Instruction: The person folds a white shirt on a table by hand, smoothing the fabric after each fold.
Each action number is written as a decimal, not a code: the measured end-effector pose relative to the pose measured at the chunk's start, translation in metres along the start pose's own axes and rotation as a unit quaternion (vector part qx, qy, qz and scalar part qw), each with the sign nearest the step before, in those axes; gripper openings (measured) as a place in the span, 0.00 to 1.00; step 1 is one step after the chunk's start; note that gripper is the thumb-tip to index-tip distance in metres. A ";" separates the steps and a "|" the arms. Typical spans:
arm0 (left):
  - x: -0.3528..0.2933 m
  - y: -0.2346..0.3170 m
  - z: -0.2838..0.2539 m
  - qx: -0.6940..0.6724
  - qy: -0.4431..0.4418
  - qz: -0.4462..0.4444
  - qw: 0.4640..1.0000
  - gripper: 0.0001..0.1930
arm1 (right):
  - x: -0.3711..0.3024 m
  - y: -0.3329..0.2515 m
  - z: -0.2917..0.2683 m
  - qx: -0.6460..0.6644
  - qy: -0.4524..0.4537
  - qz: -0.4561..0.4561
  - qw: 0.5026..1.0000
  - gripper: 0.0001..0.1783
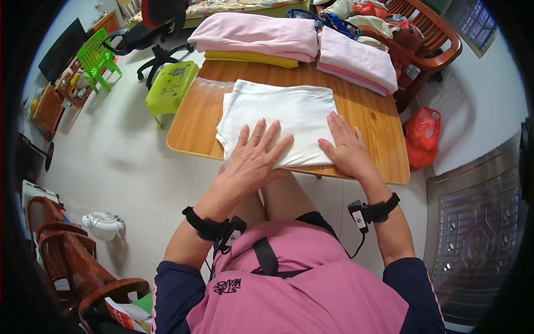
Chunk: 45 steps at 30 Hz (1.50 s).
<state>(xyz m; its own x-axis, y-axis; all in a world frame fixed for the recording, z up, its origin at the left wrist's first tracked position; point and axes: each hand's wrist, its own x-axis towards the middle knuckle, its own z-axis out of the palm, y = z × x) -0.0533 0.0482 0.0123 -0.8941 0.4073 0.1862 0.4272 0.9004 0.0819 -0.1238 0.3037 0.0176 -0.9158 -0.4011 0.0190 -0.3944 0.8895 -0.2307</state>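
A white folded garment (289,108) lies flat on the wooden table (370,133), close to its near edge. My left hand (257,153) rests palm down on the garment's near left part, fingers spread. At the right edge of the cloth, my right hand (347,145) lies with its fingers stretched out, touching the cloth and the tabletop. Neither hand grips anything. What kind of garment it is I cannot tell while it is folded.
Behind the garment stand a pink folded stack (256,36) over a yellow cloth (250,57) and a paler pink stack (356,58). A green stool (172,86) is left of the table; a red plastic bag (423,139) sits at the right. A wooden chair (439,47) stands behind.
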 end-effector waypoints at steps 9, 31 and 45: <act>-0.022 -0.039 -0.010 -0.100 0.019 0.036 0.994 0.27 | -0.055 -0.002 -0.003 -0.013 0.036 -0.054 0.998 0.40; 0.002 0.023 0.009 -0.058 0.090 0.045 0.993 0.26 | -0.001 -0.013 0.014 -0.060 0.192 -0.181 0.963 0.27; 0.004 -0.014 -0.005 -0.016 0.130 -0.004 0.991 0.14 | -0.064 -0.046 -0.001 -0.024 0.192 -0.178 0.965 0.23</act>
<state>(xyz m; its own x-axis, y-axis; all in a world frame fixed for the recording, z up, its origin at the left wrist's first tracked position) -0.0622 0.0359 0.0167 -0.8344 0.3428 0.4316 0.4277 0.8966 0.1147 -0.0469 0.2883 0.0282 -0.6784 -0.5815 0.4490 -0.6840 0.7230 -0.0972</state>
